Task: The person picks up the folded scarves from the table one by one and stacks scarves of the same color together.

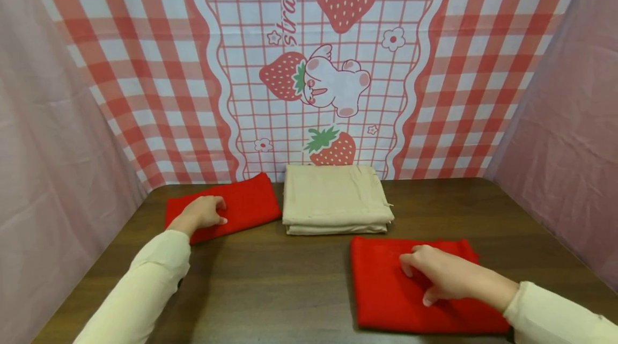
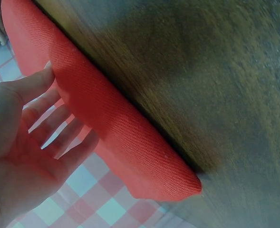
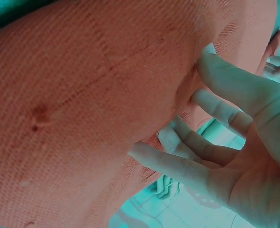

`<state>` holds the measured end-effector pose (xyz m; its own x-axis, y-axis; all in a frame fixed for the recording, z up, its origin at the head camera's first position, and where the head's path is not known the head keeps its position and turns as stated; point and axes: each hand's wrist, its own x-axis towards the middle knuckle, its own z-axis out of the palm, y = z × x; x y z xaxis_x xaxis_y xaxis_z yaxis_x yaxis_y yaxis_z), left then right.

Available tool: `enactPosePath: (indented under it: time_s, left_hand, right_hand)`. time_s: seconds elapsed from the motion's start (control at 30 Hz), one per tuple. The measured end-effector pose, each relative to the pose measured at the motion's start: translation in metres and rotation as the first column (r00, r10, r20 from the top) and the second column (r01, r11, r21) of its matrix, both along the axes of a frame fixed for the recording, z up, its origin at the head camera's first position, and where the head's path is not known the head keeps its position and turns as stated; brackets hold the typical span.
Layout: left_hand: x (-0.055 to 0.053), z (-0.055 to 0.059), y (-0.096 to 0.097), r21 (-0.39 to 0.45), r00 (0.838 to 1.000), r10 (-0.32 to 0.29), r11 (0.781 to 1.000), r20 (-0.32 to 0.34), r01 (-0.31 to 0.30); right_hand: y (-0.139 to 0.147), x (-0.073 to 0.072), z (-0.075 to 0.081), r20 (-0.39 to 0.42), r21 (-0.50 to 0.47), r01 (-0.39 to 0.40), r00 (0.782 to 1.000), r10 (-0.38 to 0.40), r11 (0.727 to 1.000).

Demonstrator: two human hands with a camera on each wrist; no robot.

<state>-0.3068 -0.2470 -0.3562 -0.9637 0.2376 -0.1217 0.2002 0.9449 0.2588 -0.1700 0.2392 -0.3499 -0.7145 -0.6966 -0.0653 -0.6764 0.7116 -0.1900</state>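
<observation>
Two red cloths, one under each hand, on the brown table [image 1: 270, 279]. My left hand [image 1: 203, 212] is over the left red cloth [image 1: 248, 203], far left; fingers spread with clear gaps, thumb apart, nothing pinched. My right hand [image 1: 441, 274] is over the right red cloth [image 1: 381, 301], near right; fingers likewise wide and lightly bent, tips at the weave, no fold gripped. Whether those tips press or only graze, cannot tell. Risks, as I judge them: a pinch taken too shallow would lift just the top layer and loosen the folds; a drag to the right by my left hand could shove its cloth into the beige stack [image 1: 333, 194], far middle, as the two lie just beside each other. Pushing the right red cloth farther off would likely bump the same stack from its near side. Bearings: left red cloth's long axis runs left to right on a slant, right end farther, aimed at the stack. Right red cloth lies nearly square to the table, long axis apparently left to right, hand and sleeve covering part of it.
</observation>
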Motion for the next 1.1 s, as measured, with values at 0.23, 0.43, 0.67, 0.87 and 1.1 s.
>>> enactPosePath:
  time_s: [0.23,0.43,0.67,0.87,1.1]
  left_hand:
    - [0.000,0.000,0.000,-0.001,1.000,0.002,1.000,0.004,-0.002]
    - [0.001,0.000,0.001,0.001,1.000,0.002,1.000,0.004,-0.002]
    - [0.001,0.001,0.000,-0.004,1.000,0.005,1.000,0.004,-0.005]
    - [0.001,0.000,0.000,0.006,1.000,0.016,1.000,0.017,-0.016]
    - [0.001,0.001,0.000,0.002,1.000,0.012,1.000,0.006,-0.012]
  right_hand:
    - [-0.008,0.000,0.002,0.018,0.013,0.015,1.000,-0.015,1.000]
    - [-0.013,0.001,0.002,0.021,0.022,0.025,0.999,-0.025,0.999]
    - [-0.020,0.002,0.002,0.025,0.015,0.020,0.999,-0.020,1.000]
    - [-0.025,0.002,0.003,0.066,0.026,0.037,0.997,-0.039,0.999]
    - [-0.033,0.001,0.004,0.042,0.053,0.026,0.999,-0.029,0.998]
